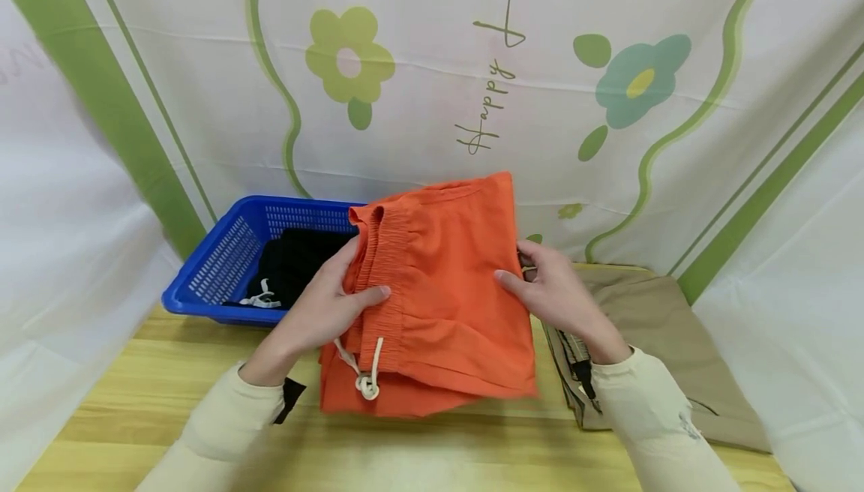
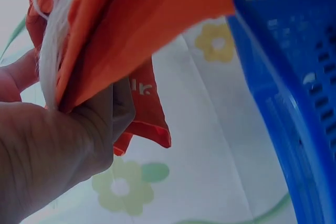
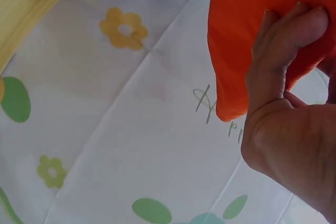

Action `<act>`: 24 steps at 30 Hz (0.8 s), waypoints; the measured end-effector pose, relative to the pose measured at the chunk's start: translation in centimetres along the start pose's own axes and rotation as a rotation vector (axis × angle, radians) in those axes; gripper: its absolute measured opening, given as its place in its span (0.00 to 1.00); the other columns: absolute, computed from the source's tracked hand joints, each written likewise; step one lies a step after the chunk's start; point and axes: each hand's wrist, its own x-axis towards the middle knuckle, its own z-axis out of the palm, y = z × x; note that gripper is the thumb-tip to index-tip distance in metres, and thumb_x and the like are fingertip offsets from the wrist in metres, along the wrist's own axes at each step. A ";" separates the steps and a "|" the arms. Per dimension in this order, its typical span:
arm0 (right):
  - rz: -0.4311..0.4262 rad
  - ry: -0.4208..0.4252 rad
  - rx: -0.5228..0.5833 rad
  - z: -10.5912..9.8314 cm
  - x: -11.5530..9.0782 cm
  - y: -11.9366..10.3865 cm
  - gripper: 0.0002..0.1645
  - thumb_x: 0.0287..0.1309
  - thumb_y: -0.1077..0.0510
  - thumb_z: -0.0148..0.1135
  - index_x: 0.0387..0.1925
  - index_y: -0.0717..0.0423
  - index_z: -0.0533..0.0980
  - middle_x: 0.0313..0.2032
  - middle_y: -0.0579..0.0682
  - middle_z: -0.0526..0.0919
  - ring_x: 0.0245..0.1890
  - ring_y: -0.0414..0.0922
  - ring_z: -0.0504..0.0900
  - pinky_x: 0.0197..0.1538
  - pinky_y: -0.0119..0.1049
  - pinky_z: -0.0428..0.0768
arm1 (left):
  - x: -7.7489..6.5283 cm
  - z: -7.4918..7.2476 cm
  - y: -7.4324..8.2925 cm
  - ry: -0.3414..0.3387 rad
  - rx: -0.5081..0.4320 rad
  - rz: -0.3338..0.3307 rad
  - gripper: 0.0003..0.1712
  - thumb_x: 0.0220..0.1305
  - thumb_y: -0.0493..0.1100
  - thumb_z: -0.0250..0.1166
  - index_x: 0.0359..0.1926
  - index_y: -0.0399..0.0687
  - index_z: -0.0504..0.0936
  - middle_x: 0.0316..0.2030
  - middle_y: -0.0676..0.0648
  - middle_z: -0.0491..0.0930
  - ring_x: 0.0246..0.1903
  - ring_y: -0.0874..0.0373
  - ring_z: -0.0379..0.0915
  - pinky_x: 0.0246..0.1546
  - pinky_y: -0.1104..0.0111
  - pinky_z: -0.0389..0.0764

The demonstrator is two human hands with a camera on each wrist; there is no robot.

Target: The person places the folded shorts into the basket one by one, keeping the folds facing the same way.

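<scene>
I have the left hand (image 1: 324, 308) gripping the folded orange garment (image 1: 466, 282) by its waistband (image 1: 385, 331), the right hand (image 1: 556, 289) pinching the opposite side. I judge it light, soft, floppy: best held at both edges. It's above the worktop (image 1: 182, 409), right of the basket (image 1: 202, 310).

— Where does the head view sit?
— Above the counter (image 1: 128, 402), facing forward and down; both wrist views look from close up past the orange garment (image 1: 459, 282), sharing it and the printed curtain (image 1: 425, 102)
</scene>
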 end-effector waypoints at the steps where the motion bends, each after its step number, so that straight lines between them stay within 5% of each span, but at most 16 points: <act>1: 0.003 -0.001 0.004 0.2 0.2 -0.1 0.20 0.68 0.63 0.64 0.59 0.64 0.75 0.48 0.61 0.83 0.43 0.52 0.88 0.41 0.42 0.86 | -0.1 -0.4 0.1 0.002 0.007 -0.009 0.47 0.71 0.36 0.63 0.82 0.53 0.47 0.72 0.43 0.63 0.61 0.47 0.74 0.60 0.52 0.76; 9: -0.025 0.003 0.035 1.7 2.0 -1.1 0.21 0.68 0.61 0.64 0.60 0.63 0.75 0.50 0.60 0.83 0.43 0.52 0.87 0.42 0.43 0.86 | -0.5 -3.6 0.6 0.007 0.054 -0.049 0.49 0.73 0.37 0.62 0.82 0.51 0.41 0.75 0.39 0.58 0.64 0.43 0.70 0.62 0.49 0.73; 16: -0.069 0.001 0.069 3.4 3.6 -1.6 0.21 0.67 0.62 0.64 0.60 0.62 0.76 0.46 0.59 0.85 0.39 0.50 0.87 0.42 0.43 0.85 | -0.3 -6.5 0.5 0.015 0.115 -0.059 0.47 0.71 0.34 0.62 0.82 0.55 0.47 0.69 0.39 0.66 0.61 0.43 0.73 0.57 0.51 0.77; 24: -0.136 0.025 0.077 5.6 5.5 -2.2 0.17 0.65 0.64 0.66 0.55 0.63 0.78 0.41 0.57 0.86 0.35 0.48 0.86 0.38 0.41 0.85 | -0.3 -9.4 0.4 0.006 0.181 -0.101 0.49 0.73 0.37 0.61 0.82 0.59 0.41 0.71 0.36 0.63 0.61 0.40 0.72 0.54 0.50 0.78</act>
